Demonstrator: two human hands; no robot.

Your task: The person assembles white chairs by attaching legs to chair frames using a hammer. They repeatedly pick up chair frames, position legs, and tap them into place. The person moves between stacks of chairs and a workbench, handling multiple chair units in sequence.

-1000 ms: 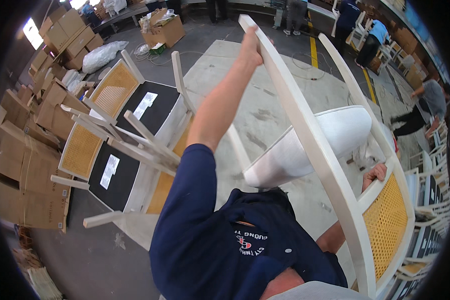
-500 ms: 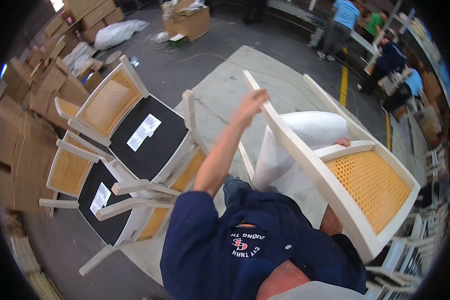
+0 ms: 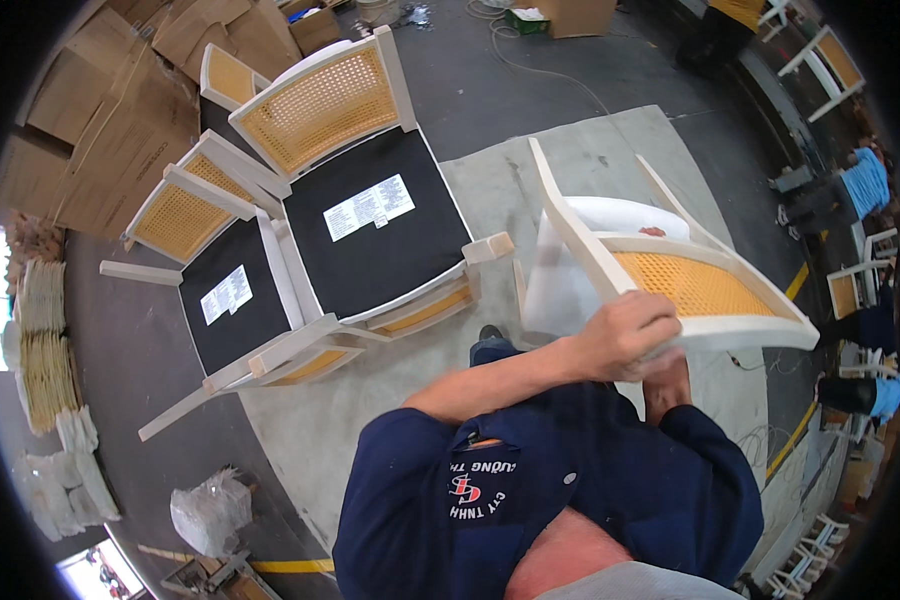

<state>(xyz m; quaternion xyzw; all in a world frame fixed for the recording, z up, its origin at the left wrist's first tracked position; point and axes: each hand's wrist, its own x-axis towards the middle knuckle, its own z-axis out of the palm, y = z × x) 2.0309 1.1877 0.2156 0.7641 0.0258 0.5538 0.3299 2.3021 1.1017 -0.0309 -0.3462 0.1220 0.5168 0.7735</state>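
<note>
Head view: left hand clenched on the frame of a cream cane-panelled chair, held tilted at 3 o'clock. Right hand sits just beneath, apparently gripping the same frame; partly hidden. Two overturned matching chairs lie at 10 o'clock on the floor.

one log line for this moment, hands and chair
left hand gripping white cane chair frame | right hand under frame | chair tilted, held up
</note>
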